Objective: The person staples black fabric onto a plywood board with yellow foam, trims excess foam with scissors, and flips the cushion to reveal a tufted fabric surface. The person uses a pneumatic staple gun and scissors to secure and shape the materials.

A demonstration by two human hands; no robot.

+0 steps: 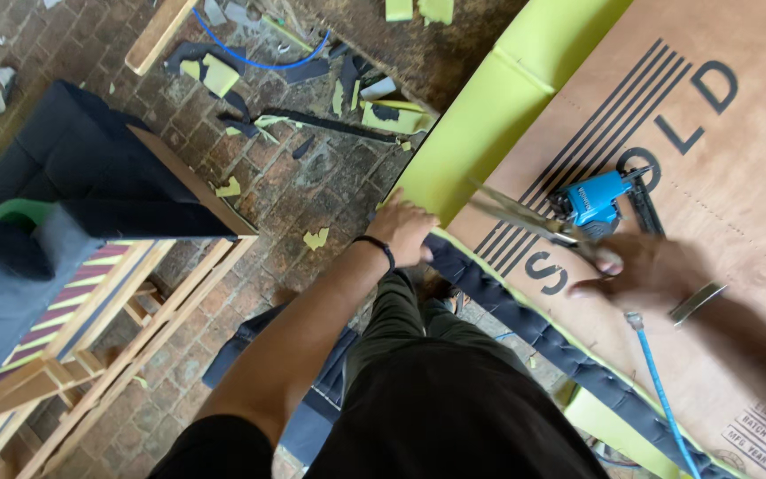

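Observation:
My left hand presses on the corner of a yellow-green foam strip at the edge of a plywood board. A dark band circles that wrist. My right hand, blurred, grips a pair of large metal scissors whose blades point left across the board toward the foam. A metal bracelet is on the right wrist. Dark blue padded fabric runs along the board's near edge.
A blue pneumatic stapler lies on the board with a blue air hose trailing down. A partly upholstered wooden chair frame stands at left. Foam and fabric scraps litter the brick floor.

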